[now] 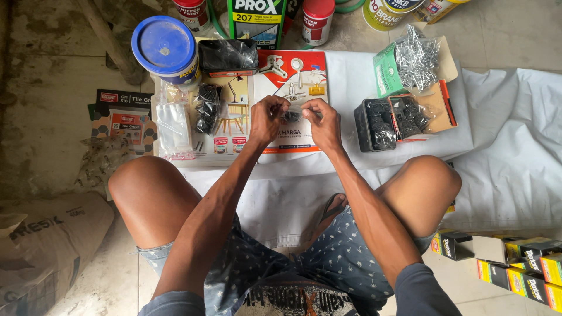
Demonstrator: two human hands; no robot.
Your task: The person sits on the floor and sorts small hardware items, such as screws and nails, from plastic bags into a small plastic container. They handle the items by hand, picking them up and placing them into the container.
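small clear bag (293, 115) of dark screws, pinched between both hands above a printed catalogue sheet (293, 82), near the middle of the white cloth (351, 88). left hand (268, 117) clenched on the bag's left edge, fingertips curled over its top. right hand (322, 122) clenched on the bag's right edge, thumb and forefinger closed on the plastic. contents of the bag too small and blurred to tell apart.

just left of the hands, another little bag of black screws (206, 108), and beside it a long clear packet (174, 126) lying flat. farther left, a dark tile-product box (123, 114) on the floor. behind these, a blue-lidded tub (165, 47) and a black plastic bag in an open box (228, 57).

to the right, an open black box (374, 124) filled with dark screws, touching an orange-edged carton (418, 114) with more. behind that, a green carton of shiny silver nails (413, 58).

bare knees spread on either side of the cloth. grey sack (47, 246) at the lower left. stack of small yellow and black boxes (521, 269) at the lower right.
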